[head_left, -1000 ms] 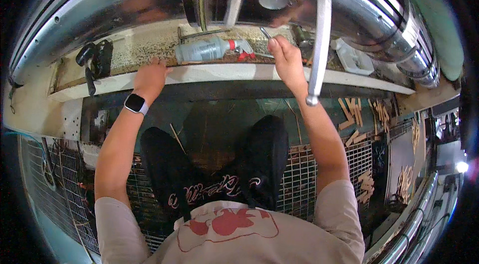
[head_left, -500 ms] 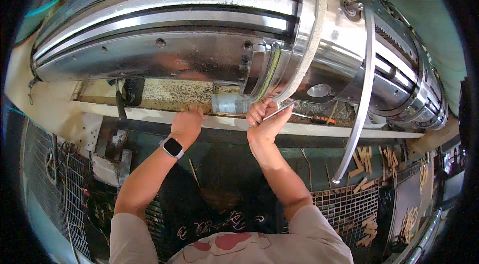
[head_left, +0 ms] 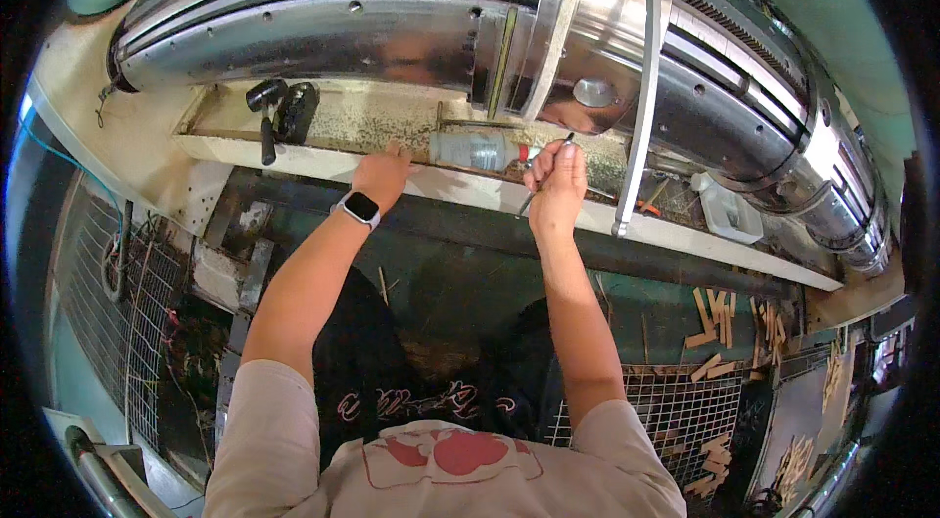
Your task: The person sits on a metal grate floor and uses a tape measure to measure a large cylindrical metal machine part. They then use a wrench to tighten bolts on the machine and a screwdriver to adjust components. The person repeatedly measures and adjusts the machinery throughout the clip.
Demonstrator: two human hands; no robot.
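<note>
Head view: what is in the person's right hand (head_left: 556,187)?

"A thin metal rod (head_left: 526,204), held at a slant, the fingers (head_left: 568,162) closed around it. Its upper tip points toward the steel cylinder (head_left: 294,48); its lower end shows in front of the trough (head_left: 470,193)."

"And the left hand (head_left: 382,177)?"

"At the trough's front edge, left of the bottle (head_left: 470,152), fingers loosely bent. Whether they grip anything, I cannot tell. A watch (head_left: 362,207) circles that wrist."

"How does the bottle lie?"

"On its side in the trough, red collar toward the right hand."

"What else is there?"

"At left, a black mallet (head_left: 266,97), its handle reaching over the edge. At right, past a metal bar (head_left: 643,117), a white tub (head_left: 734,216) sits in the trough. Wood strips (head_left: 725,317) lie scattered at lower right, some near a grate (head_left: 676,400)."
</note>
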